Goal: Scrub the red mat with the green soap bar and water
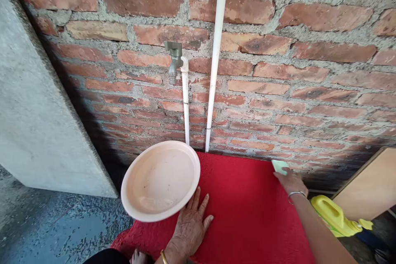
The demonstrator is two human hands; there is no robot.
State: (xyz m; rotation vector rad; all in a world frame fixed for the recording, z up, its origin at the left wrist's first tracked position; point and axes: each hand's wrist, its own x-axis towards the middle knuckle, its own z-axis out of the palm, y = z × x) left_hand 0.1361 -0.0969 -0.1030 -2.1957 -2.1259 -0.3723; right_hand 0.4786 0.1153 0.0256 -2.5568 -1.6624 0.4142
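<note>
A wet red cloth [247, 210] lies spread over a raised flat surface in front of me. My left hand [192, 222] rests flat on it with the fingers spread, close against the near side of a pale pink basin [168, 175]. A little water and some dark specks show inside the basin, which sits over the cloth's left part. At the far right corner of the cloth, my right hand [291, 182] grips a pale green block that looks like a bar of soap [279, 166], partly hidden by the fingers.
A tap [174, 62] on a thin white pipe juts from the brick wall [260, 68], beside a taller white pipe [216, 57]. A grey slab [46, 103] stands left above wet floor [77, 231]. Right lie a yellow jug [332, 216] and a leaning wooden board [368, 185].
</note>
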